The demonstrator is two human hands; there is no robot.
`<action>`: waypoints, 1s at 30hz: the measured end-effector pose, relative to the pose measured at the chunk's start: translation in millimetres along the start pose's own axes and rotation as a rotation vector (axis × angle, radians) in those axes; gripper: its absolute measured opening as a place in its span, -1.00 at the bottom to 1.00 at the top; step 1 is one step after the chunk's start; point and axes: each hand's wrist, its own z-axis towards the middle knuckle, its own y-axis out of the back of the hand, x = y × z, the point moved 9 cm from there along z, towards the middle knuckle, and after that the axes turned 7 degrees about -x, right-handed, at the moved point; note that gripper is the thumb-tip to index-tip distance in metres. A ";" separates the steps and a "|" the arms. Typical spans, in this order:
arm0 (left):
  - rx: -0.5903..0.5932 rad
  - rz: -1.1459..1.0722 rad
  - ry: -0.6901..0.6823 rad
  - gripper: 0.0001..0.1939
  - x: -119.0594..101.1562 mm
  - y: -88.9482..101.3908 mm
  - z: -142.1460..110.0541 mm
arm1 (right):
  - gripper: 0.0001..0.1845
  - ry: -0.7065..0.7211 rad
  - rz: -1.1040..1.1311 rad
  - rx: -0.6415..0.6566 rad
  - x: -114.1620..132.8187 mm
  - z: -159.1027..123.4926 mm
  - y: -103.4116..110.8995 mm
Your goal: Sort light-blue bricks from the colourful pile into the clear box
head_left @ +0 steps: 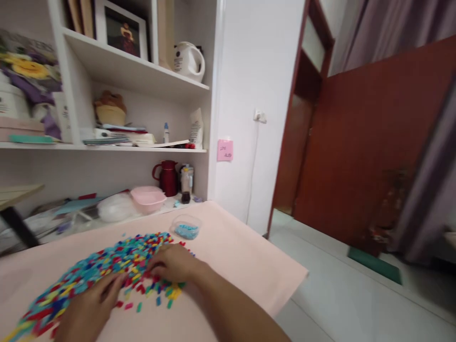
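A wide heap of small coloured pieces [99, 266] in blue, red, yellow and green lies spread on a pale pink table [242, 256]. My right hand [174, 263] rests palm down on the heap's right part, fingers curled among the pieces. My left hand [90, 308] lies flat on the heap's near edge, fingers apart. A small clear bowl [186, 226] holding only blue pieces stands just beyond the heap, apart from both hands. The frame is blurred, so I cannot tell whether a piece is pinched in my right fingers.
White shelves [142, 149] behind the table carry a pink bowl [147, 198], a dark red jug [167, 178], a white kettle [188, 61] and papers. The table's right edge drops to a tiled floor [356, 294]. A red-brown door [374, 142] stands to the right.
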 end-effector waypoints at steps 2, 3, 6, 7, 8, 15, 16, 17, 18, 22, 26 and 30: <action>0.078 0.006 0.023 -0.81 -6.6 1.8 -1.9 | -0.73 0.050 0.047 0.022 1.3 3.3 -8.8; 0.101 0.008 0.051 -0.77 -7.1 3.1 -2.9 | -0.82 0.057 0.063 0.020 0.0 5.3 -12.5; 0.111 0.030 0.110 -0.64 -5.1 7.7 -6.0 | -0.81 0.068 0.105 0.010 -4.1 9.8 -21.4; 0.121 0.028 0.120 -0.62 -4.2 7.5 -7.4 | -0.77 0.064 0.114 -0.004 -5.4 10.6 -22.0; 0.128 0.024 0.131 -0.60 -3.3 7.1 -8.8 | -0.73 0.058 0.120 -0.024 -6.5 11.1 -21.4; 0.217 0.007 0.141 -0.69 -6.4 -1.4 -14.0 | -0.59 0.106 0.137 -0.088 6.6 10.1 -23.5; 0.220 0.008 0.142 -0.70 -6.8 -1.6 -14.0 | -0.61 0.133 0.127 -0.075 10.6 9.9 -28.0; 0.221 0.009 0.144 -0.70 -7.0 -1.6 -14.0 | -0.64 0.157 0.113 -0.061 14.0 9.8 -32.8; 0.220 0.008 0.146 -0.70 -7.0 -1.5 -14.1 | -0.66 0.173 0.098 -0.050 16.3 10.0 -37.3; 0.210 -0.002 0.154 -0.72 -6.9 -0.4 -14.9 | -0.69 0.180 0.072 -0.022 17.4 11.4 -45.3; 0.191 -0.029 0.164 -0.72 -5.8 1.0 -15.1 | -0.72 0.159 0.056 -0.038 14.7 12.0 -39.6; 0.141 -0.057 0.189 -0.69 0.0 4.6 -13.3 | -0.69 0.143 0.040 -0.099 19.2 13.8 -36.6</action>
